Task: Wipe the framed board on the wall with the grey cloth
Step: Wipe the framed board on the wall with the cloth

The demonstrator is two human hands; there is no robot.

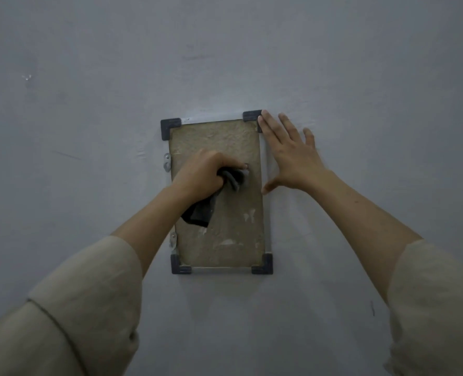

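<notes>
Left hand [203,172] fisted on bunched grey cloth [231,179], pressed mid-panel on framed board [219,142]; right hand [290,156] spread flat, empty, bracing frame edge just beyond cloth; best wiped with firm, overlapping strokes toward pale marks [248,215] below fist.

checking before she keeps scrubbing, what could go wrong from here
The left hand presses the bunched grey cloth mid-board; the board may shift on its two small side brackets. The right hand lies flat mostly on the wall, bracing the frame little. The pale flaked patches could peel further.
</notes>
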